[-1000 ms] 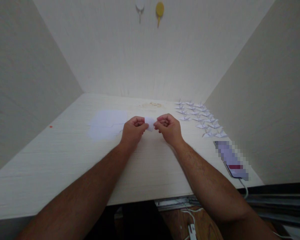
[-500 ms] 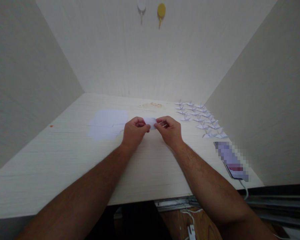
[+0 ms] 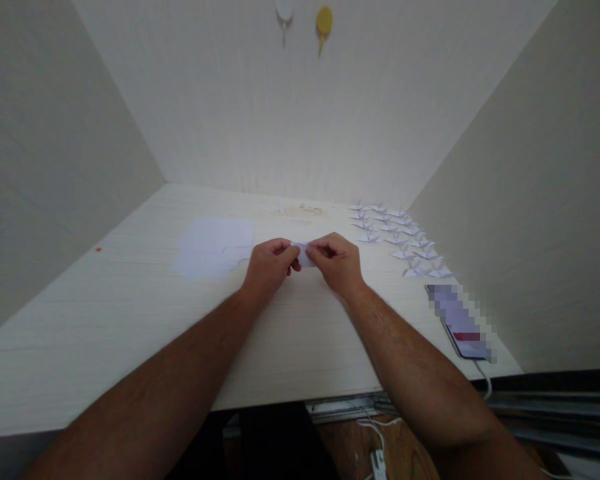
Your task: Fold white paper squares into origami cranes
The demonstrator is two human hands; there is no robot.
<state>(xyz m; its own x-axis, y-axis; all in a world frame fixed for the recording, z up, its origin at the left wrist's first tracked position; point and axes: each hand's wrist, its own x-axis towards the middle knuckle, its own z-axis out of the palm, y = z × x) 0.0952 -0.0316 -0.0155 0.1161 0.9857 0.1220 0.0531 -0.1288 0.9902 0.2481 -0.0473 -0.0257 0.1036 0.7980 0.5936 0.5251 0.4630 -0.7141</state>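
A small folded piece of white paper [image 3: 303, 255] is pinched between both hands over the middle of the pale desk [image 3: 130, 313]. My left hand [image 3: 269, 265] grips its left end with curled fingers. My right hand [image 3: 336, 261] grips its right end, and the two hands almost touch. Most of the paper is hidden behind the fingers. A flat sheet of white paper [image 3: 215, 248] lies just left of my left hand.
Several small white paper cranes [image 3: 401, 239] stand in rows at the back right. A phone [image 3: 459, 320] with a cable lies near the right front edge. Walls close the desk on three sides; two hooks [image 3: 303, 19] hang on the back wall.
Both hands have drawn closer together and dropped slightly toward the desk. Less of the small paper shows between them than before.
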